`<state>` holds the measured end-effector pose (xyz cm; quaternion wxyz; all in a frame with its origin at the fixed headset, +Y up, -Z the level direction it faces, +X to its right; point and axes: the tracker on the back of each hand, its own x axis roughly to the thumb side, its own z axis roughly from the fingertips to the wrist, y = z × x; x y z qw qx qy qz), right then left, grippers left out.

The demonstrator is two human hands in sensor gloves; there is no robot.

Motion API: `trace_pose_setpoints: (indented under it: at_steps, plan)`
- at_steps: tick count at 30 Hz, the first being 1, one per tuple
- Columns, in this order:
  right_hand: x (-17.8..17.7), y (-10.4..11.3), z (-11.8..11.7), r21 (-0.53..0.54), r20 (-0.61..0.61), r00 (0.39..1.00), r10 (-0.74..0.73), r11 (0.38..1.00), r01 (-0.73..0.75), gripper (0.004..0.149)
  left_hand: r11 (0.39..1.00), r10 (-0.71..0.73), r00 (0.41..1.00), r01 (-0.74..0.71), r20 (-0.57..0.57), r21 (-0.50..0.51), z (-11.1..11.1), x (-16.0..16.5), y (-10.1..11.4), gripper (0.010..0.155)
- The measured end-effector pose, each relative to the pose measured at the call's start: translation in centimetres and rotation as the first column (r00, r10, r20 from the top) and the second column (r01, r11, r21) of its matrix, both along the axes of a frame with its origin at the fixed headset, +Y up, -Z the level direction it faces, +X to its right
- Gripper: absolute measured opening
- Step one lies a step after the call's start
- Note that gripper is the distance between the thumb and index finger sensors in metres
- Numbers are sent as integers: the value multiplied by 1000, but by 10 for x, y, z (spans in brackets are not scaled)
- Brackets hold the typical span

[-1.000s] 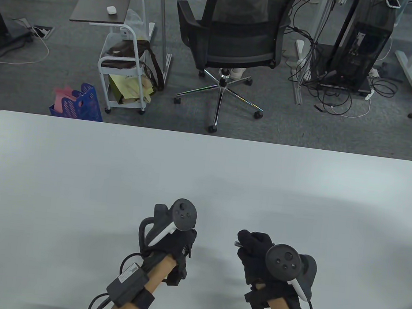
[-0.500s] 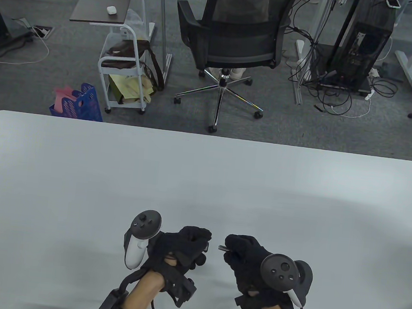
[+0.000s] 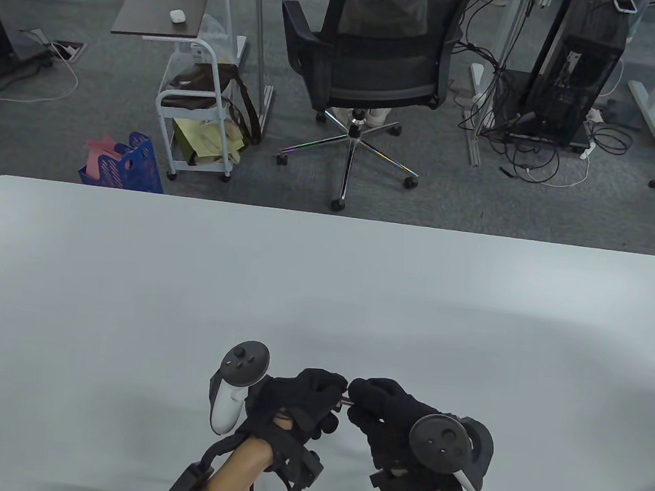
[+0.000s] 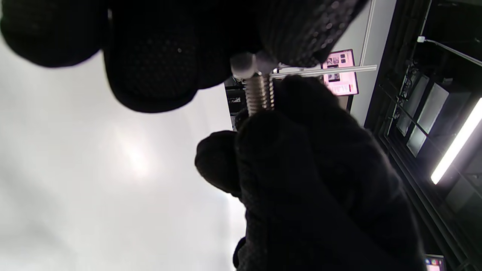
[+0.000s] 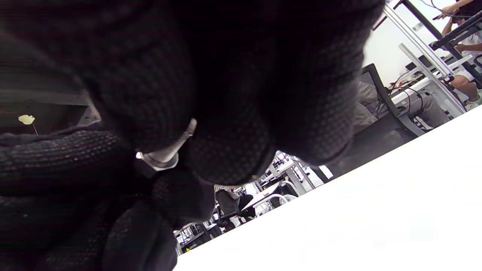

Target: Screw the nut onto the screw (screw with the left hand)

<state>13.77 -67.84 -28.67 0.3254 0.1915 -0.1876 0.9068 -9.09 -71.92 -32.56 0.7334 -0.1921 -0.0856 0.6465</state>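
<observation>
Both gloved hands meet low above the white table (image 3: 123, 294) near its front edge. My right hand (image 3: 356, 399) pinches a silver threaded screw (image 3: 346, 401), with its tip pointing left. My left hand (image 3: 337, 388) pinches a small silver nut (image 4: 249, 66) against that tip. In the left wrist view my left hand (image 4: 244, 56) holds the nut at the end of the screw's thread (image 4: 259, 95), and the right hand's fingers (image 4: 301, 158) hide the rest of the screw. In the right wrist view, metal (image 5: 162, 158) shows between my right hand (image 5: 180, 150) and the left glove. How far the nut sits on the thread is hidden.
The table's far edge (image 3: 330, 215) borders a grey carpet with a black office chair (image 3: 376, 63), a white trolley (image 3: 196, 103) and a blue basket (image 3: 128, 163). Cables run from both wrists off the bottom edge.
My left hand turned over so its fingers face right. The two hands closed the gap between them. The screw tip, free before, now sits against my left fingertips.
</observation>
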Motion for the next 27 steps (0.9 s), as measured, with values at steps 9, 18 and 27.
trace_pose_setpoints:
  at_steps: [9, 18, 27]
  plan:
    - [-4, 4, 6, 106, -16, 1000, 14, 994, -13, 40, 994, 67, 997, -69, -28, -81, 2, -1, -4, 48]
    - [2, -3, -3, -57, -7, 993, -115, 992, 115, 42, 998, 46, 999, -48, 29, 50, 3, 3, 9, 49]
    - [4, -2, -3, -33, -7, 994, -109, 994, 109, 42, 1000, -2, 1000, 2, 0, -30, 5, -1, 2, 59]
